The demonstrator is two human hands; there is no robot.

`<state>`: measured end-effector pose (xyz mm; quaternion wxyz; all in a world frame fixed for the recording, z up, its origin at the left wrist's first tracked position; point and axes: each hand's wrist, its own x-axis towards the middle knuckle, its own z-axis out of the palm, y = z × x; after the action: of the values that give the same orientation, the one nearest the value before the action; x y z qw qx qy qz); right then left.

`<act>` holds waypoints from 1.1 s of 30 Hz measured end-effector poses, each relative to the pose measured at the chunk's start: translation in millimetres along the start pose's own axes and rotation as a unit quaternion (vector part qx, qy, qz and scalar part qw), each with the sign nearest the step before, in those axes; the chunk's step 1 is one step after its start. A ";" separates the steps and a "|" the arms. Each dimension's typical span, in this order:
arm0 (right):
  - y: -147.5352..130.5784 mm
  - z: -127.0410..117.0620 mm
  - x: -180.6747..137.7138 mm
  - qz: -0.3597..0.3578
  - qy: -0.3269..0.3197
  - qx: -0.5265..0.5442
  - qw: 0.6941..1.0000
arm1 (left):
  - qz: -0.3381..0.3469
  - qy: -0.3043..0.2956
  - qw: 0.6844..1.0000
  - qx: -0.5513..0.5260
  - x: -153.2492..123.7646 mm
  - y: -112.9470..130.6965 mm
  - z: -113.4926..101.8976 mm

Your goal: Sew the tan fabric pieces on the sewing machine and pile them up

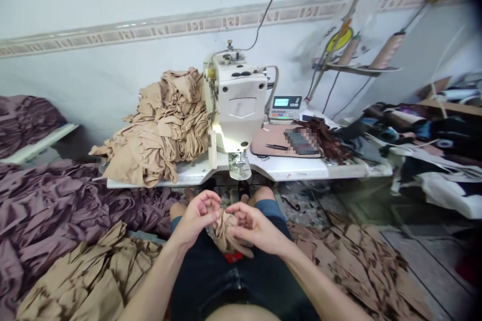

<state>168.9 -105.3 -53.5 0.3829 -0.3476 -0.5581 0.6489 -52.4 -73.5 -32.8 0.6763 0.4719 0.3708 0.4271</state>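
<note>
Between my two hands, above my lap, is a bunched piece of beige fabric. My left hand pinches its upper left edge between thumb and fingers. On the other side my right hand has its fingers curled on the cloth, with the thumb and index finger toward its top. The lower part of the cloth hangs down over my shorts, near a small red patch. Straight ahead stands a white sewing machine with its lamp lit, apart from both hands.
Heaped beige cloth lies left of the machine on the white table. To the right are a control panel, a pinkish pad with tweezers, and thread cones. Purple fabric and tan fabric pile up beside my legs.
</note>
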 end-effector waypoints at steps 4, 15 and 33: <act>-6.6 -19.4 -5.1 0.022 0.051 -0.091 0.994 | 0.025 0.038 0.994 0.100 10.9 -9.9 -6.2; -60.3 -68.2 0.8 0.000 -0.049 -0.388 0.920 | -0.091 -0.110 0.985 0.098 9.5 -52.3 38.5; -33.4 -69.2 3.9 0.029 0.040 -0.195 0.979 | -0.069 -0.072 0.984 0.151 25.9 0.3 5.8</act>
<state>231.5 -67.4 -29.9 0.3106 -0.4577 -0.6477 0.5240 -37.9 -51.3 -33.5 0.6504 0.5712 0.4128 0.2833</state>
